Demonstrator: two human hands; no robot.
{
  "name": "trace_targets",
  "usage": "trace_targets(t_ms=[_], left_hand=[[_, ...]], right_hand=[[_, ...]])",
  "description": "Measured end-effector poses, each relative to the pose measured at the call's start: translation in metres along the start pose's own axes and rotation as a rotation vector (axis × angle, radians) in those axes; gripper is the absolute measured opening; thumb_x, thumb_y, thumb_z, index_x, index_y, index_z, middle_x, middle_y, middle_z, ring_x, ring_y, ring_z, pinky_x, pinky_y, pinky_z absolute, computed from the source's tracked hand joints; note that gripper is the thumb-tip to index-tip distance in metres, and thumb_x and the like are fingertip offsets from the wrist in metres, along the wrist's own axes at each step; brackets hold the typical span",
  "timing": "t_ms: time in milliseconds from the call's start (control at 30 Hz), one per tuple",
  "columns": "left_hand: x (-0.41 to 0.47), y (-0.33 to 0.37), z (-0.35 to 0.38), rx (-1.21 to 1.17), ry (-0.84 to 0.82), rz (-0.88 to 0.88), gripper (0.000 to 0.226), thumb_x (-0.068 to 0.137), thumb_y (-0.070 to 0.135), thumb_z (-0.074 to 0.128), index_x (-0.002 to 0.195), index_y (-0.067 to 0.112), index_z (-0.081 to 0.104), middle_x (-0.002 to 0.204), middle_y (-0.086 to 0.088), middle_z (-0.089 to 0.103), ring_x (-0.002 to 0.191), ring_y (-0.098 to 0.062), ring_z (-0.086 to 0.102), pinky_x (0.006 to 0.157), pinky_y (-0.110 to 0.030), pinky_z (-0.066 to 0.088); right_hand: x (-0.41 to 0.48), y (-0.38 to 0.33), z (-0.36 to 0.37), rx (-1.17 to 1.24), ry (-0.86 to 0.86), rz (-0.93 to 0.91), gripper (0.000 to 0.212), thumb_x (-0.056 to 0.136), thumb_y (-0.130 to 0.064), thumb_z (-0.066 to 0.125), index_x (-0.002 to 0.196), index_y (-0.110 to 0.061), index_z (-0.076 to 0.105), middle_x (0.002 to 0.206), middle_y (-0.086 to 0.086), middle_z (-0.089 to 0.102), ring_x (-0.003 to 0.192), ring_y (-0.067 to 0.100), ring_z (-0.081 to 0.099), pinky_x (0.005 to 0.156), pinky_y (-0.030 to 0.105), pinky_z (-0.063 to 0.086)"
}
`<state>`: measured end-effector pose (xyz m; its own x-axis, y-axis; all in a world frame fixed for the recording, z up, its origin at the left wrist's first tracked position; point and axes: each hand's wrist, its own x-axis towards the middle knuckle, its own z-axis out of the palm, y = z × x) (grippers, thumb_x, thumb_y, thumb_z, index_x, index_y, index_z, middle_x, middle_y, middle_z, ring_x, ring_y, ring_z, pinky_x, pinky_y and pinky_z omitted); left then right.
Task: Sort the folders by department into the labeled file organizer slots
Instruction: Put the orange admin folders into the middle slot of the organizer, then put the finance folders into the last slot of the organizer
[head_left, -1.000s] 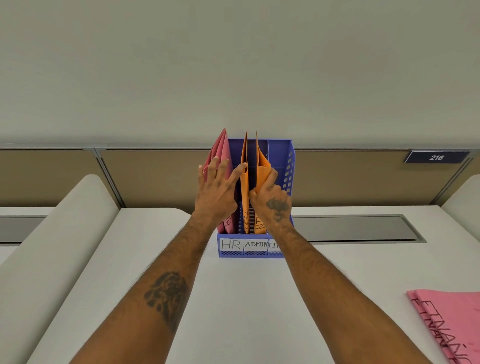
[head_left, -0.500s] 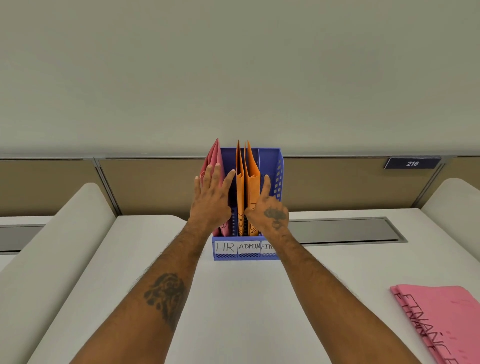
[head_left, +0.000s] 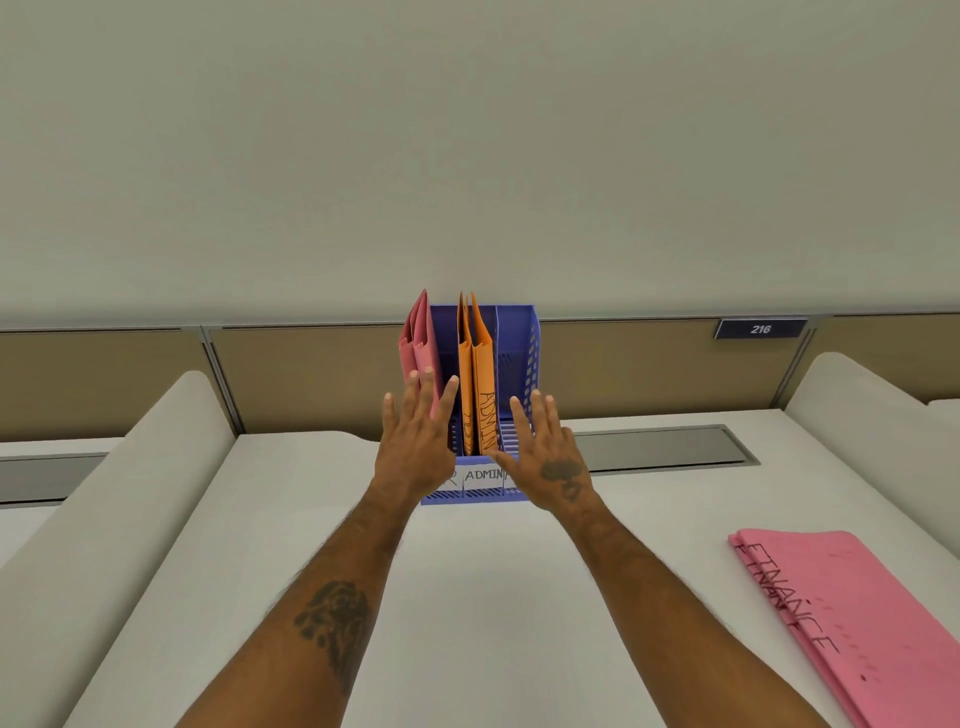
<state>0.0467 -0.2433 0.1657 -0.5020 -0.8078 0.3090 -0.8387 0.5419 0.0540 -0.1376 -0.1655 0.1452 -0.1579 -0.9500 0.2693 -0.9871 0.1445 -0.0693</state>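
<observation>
White surface (head_left: 493, 597) holds pink paper folders (head_left: 852, 623) marked FINANCE at the right and a blue plastic file organizer (head_left: 514, 332). Its left slot has upright pink folders (head_left: 418, 343), its ADMIN slot orange folders (head_left: 480, 374). The left hand (head_left: 415, 447) and right hand (head_left: 545, 457) are spread wide before it, holding nothing.

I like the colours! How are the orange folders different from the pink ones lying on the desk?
The orange folders stand upright in the blue organizer; the pink folders lie flat on the desk. Orange ones read ADMIN; pink ones read FINANCE. Both carry handwritten black lettering.
</observation>
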Motion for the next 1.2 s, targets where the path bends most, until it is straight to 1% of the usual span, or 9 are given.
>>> trace_targets(t_ms=[133, 300, 433, 533, 600, 667, 800, 1067, 1200], left_hand=[[-0.022, 0.011, 0.005, -0.013, -0.016, 0.027, 0.105, 0.089, 0.042, 0.061, 0.154, 0.028, -0.021, 0.163, -0.009, -0.024, 0.15, -0.03, -0.023, 0.119, -0.057, -0.005], [-0.045, 0.03, 0.009, -0.052, -0.018, 0.055, 0.097, 0.095, 0.054, 0.048, 0.149, 0.028, -0.028, 0.159, -0.005, -0.033, 0.143, -0.024, -0.035, 0.116, -0.052, -0.015], [-0.06, 0.049, 0.01, -0.068, -0.014, 0.068, 0.089, 0.097, 0.057, 0.04, 0.149, 0.028, -0.026, 0.161, -0.006, -0.028, 0.149, -0.026, -0.027, 0.114, -0.051, -0.018], [-0.068, 0.066, 0.012, -0.064, -0.03, 0.058, 0.086, 0.099, 0.057, 0.037, 0.149, 0.028, -0.027, 0.163, -0.007, -0.025, 0.15, -0.027, -0.025, 0.119, -0.055, -0.011], [-0.073, 0.078, 0.014, -0.059, -0.032, 0.055, 0.085, 0.099, 0.057, 0.036, 0.149, 0.028, -0.027, 0.163, -0.007, -0.025, 0.15, -0.027, -0.024, 0.121, -0.057, -0.007], [-0.077, 0.095, 0.017, -0.061, -0.027, 0.057, 0.084, 0.1, 0.056, 0.035, 0.148, 0.028, -0.027, 0.163, -0.007, -0.025, 0.15, -0.026, -0.024, 0.121, -0.057, -0.008], [-0.086, 0.139, 0.023, -0.084, -0.059, 0.055, 0.082, 0.1, 0.056, 0.034, 0.15, 0.03, -0.026, 0.161, -0.006, -0.03, 0.148, -0.025, -0.029, 0.118, -0.056, -0.013], [-0.101, 0.244, 0.038, -0.077, -0.11, 0.062, 0.08, 0.1, 0.061, 0.027, 0.154, 0.027, -0.021, 0.163, -0.007, -0.025, 0.15, -0.027, -0.023, 0.121, -0.057, -0.009], [-0.109, 0.288, 0.051, -0.074, -0.139, 0.074, 0.08, 0.099, 0.061, 0.027, 0.155, 0.026, -0.019, 0.164, -0.009, -0.022, 0.151, -0.029, -0.02, 0.12, -0.057, -0.008]], right_hand=[[-0.03, 0.009, -0.002, 0.0, -0.03, 0.053, 0.088, 0.086, -0.074, 0.018, 0.154, -0.024, -0.008, 0.161, 0.012, -0.015, 0.149, 0.03, -0.011, 0.119, 0.054, 0.013], [-0.061, 0.021, -0.005, 0.009, -0.047, 0.061, 0.106, 0.067, -0.084, -0.016, 0.154, -0.024, -0.006, 0.162, 0.012, -0.01, 0.149, 0.031, -0.009, 0.118, 0.056, 0.012], [-0.081, 0.034, -0.007, -0.007, -0.067, 0.071, 0.101, 0.072, -0.081, -0.01, 0.154, -0.023, -0.005, 0.162, 0.012, -0.008, 0.149, 0.032, -0.005, 0.117, 0.057, 0.013], [-0.093, 0.046, -0.008, -0.02, -0.071, 0.075, 0.099, 0.073, -0.081, -0.012, 0.154, -0.024, -0.006, 0.162, 0.012, -0.008, 0.149, 0.032, -0.005, 0.117, 0.055, 0.009], [-0.103, 0.056, -0.01, -0.021, -0.072, 0.078, 0.093, 0.079, -0.078, -0.001, 0.154, -0.023, -0.003, 0.162, 0.012, -0.006, 0.149, 0.032, -0.004, 0.117, 0.055, 0.006], [-0.114, 0.07, -0.011, -0.028, -0.068, 0.076, 0.09, 0.082, -0.076, 0.006, 0.154, -0.023, -0.001, 0.162, 0.012, -0.005, 0.149, 0.031, -0.004, 0.117, 0.055, 0.006], [-0.139, 0.107, -0.012, -0.052, -0.086, 0.076, 0.089, 0.083, -0.075, 0.006, 0.155, -0.022, -0.001, 0.162, 0.012, -0.005, 0.149, 0.031, -0.006, 0.117, 0.054, 0.005], [-0.195, 0.197, -0.019, -0.029, -0.127, 0.114, 0.104, 0.068, -0.079, -0.02, 0.154, -0.023, -0.005, 0.162, 0.011, -0.01, 0.149, 0.03, -0.01, 0.118, 0.052, 0.001], [-0.222, 0.237, -0.017, -0.007, -0.135, 0.159, 0.103, 0.068, -0.08, -0.02, 0.154, -0.024, -0.007, 0.162, 0.01, -0.011, 0.149, 0.03, -0.011, 0.118, 0.051, 0.0]])
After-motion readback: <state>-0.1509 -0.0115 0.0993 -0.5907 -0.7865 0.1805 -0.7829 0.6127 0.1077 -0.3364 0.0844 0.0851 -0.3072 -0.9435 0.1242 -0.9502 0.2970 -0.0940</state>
